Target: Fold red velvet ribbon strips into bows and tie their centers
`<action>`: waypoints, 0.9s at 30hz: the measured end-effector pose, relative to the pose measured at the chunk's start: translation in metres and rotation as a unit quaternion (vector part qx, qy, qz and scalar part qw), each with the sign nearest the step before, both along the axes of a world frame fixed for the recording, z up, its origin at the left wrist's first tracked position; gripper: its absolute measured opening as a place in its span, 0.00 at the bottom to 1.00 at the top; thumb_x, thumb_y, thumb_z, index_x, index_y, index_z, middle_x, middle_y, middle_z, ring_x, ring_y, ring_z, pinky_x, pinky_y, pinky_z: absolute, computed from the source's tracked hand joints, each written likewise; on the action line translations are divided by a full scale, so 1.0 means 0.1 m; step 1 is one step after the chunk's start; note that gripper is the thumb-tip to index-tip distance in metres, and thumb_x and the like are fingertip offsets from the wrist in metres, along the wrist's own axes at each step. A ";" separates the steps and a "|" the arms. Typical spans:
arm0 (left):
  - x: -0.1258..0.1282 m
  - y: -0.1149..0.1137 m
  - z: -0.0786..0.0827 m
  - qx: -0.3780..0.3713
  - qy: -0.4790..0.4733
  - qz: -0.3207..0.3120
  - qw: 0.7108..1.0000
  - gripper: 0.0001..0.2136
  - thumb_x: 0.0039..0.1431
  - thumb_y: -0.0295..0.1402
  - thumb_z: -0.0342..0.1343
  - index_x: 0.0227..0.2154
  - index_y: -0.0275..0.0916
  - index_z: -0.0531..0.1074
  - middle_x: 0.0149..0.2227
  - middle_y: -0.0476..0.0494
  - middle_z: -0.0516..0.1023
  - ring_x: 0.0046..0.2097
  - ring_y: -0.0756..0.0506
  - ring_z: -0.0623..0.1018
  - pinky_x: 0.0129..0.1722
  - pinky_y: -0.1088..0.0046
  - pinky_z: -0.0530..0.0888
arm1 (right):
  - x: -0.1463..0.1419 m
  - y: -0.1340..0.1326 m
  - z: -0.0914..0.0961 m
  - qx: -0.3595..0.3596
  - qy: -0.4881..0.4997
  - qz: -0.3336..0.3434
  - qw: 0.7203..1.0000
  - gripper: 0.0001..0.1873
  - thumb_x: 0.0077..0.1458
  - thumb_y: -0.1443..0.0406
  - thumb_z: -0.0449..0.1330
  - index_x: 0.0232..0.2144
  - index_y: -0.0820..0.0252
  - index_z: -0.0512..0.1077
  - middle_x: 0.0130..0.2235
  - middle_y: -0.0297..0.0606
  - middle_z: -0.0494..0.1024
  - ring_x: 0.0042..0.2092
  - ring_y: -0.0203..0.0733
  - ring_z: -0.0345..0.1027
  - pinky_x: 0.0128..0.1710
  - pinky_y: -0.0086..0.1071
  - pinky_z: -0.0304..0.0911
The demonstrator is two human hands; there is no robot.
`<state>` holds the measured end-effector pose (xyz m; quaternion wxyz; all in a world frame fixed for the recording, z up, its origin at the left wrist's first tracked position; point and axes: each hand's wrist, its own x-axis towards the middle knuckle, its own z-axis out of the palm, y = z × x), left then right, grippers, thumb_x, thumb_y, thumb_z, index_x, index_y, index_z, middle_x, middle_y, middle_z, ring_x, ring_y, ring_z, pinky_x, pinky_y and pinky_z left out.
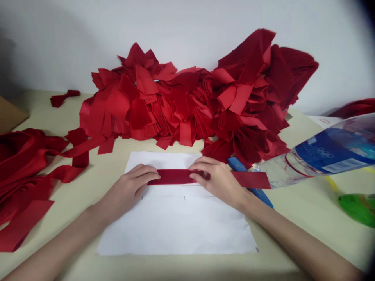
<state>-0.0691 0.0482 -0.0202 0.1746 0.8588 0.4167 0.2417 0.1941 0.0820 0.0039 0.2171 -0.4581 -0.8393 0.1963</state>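
Note:
A red ribbon strip (175, 177) lies flat across a white paper sheet (175, 230) that has thin ruled lines and short tick marks. My left hand (137, 179) pinches the strip's left end between thumb and fingers. Farther right, my right hand (215, 175) grips the same strip, thumb and fingertips closed on it. Past that hand the ribbon's tail runs out to the right, over a blue flat bar (263, 197) partly hidden beneath it. The strip sits just above the upper ruled line.
Behind the paper rises a big heap of folded red ribbon pieces (175, 101). Loose red ribbon (29, 156) coils at the left, near a brown box corner (10, 115). A clear plastic bottle with a blue label (336, 148) lies at the right, above a green object (357, 208).

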 end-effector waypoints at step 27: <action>0.00 0.01 0.00 0.005 0.005 -0.005 1.000 0.17 0.59 0.18 0.41 0.45 0.39 0.69 0.46 0.43 0.72 0.47 0.45 0.70 0.46 0.63 0.71 | -0.07 0.00 -0.05 -0.076 0.145 -0.042 0.986 0.02 0.51 0.69 0.56 0.28 0.60 0.68 0.25 0.31 0.72 0.27 0.33 0.63 0.27 0.27 0.59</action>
